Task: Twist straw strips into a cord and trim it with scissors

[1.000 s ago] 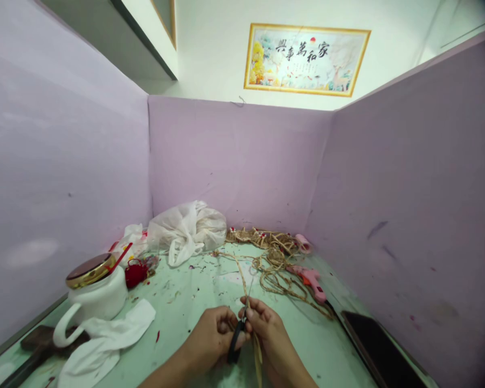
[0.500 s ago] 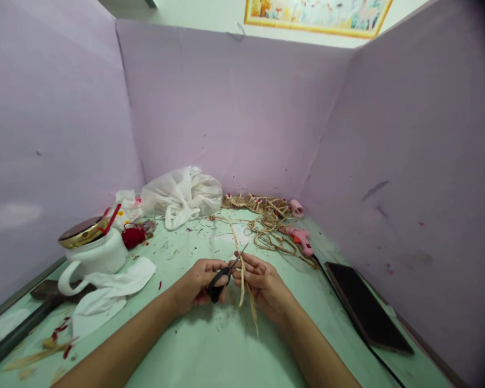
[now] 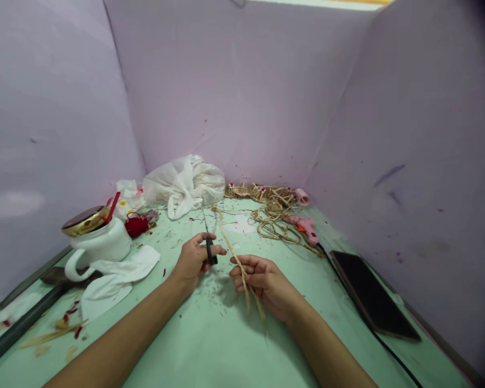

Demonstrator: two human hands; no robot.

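Observation:
My left hand (image 3: 193,260) is closed on a small pair of scissors (image 3: 210,252) with black handles, the thin blades pointing away from me. To the right, my right hand (image 3: 267,283) pinches a straw-coloured braided cord (image 3: 231,245) between thumb and fingers. The cord runs back from my fingers across the table, and its loose flat strands hang below my thumb. The scissors are apart from the cord.
The green table (image 3: 210,345) has low purple walls. At the back lie a white plastic bag (image 3: 188,186) and tangled cord (image 3: 275,215). A pink glue gun (image 3: 306,229) and dark phone (image 3: 374,293) lie right. Left are a white mug (image 3: 103,242), red yarn (image 3: 136,224) and a hammer (image 3: 28,318).
My left hand has drawn the scissors left, away from the cord, and turned their blades to point away from me. My right hand still pinches the cord. The view has tipped down.

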